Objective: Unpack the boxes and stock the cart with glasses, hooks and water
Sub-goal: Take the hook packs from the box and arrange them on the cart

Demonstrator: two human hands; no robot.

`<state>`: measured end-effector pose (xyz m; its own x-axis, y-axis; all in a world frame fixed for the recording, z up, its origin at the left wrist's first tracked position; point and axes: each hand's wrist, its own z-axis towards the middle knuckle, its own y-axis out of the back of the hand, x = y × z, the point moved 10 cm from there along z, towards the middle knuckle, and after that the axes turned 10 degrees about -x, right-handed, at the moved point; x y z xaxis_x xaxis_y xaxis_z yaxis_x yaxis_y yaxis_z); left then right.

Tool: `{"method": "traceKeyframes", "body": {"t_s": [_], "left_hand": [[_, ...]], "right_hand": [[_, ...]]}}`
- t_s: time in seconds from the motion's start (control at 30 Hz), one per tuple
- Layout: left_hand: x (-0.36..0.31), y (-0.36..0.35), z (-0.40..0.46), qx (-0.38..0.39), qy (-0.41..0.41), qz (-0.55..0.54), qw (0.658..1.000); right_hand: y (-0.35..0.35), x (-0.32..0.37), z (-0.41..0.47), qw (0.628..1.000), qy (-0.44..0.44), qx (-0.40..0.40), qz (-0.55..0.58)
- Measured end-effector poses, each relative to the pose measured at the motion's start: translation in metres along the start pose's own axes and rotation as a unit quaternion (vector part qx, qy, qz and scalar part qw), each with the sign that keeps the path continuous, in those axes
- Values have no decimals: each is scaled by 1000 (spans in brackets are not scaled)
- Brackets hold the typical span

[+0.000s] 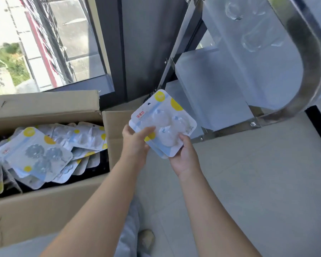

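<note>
Above pale floor tiles point(248, 182), both hands' fingers point(148, 129) clamped on hook pack point(167, 115), window point(44, 39) behind

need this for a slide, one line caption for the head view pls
Both hands, left hand and right hand, hold a hook pack between an open cardboard box and the steel cart.

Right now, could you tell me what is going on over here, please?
A person is unpacking hooks. Both hands, the left hand and the right hand, hold a small stack of hook packs above the floor, between the open cardboard box and the steel cart. The box is still full of similar packs. Clear glasses seem to sit on the cart's upper shelf already.
</note>
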<state>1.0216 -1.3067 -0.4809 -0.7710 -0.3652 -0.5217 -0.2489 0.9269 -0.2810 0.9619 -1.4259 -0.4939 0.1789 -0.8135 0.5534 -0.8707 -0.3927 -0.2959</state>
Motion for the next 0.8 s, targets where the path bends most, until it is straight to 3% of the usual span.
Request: {"method": "traceKeyframes", "body": {"t_s": [0.17, 0.4, 0.5, 0.63, 0.8], "left_hand": [[-1, -48, 70, 15, -13, 48, 999], [-5, -119, 149, 74, -35, 135, 987], [-4, -156, 178, 98, -58, 193, 975], [-19, -202, 207, 103, -149, 271, 945], [-28, -246, 236, 67, -214, 352, 909]], "right_hand": [[-16, 23, 64, 998, 11, -39, 38], [-6, 65, 134, 991, 63, -122, 4], [1, 92, 159, 983, 113, -144, -9], [-2, 126, 193, 970, 166, -160, -73], [-11, 155, 226, 972, 166, -164, 20]]}}
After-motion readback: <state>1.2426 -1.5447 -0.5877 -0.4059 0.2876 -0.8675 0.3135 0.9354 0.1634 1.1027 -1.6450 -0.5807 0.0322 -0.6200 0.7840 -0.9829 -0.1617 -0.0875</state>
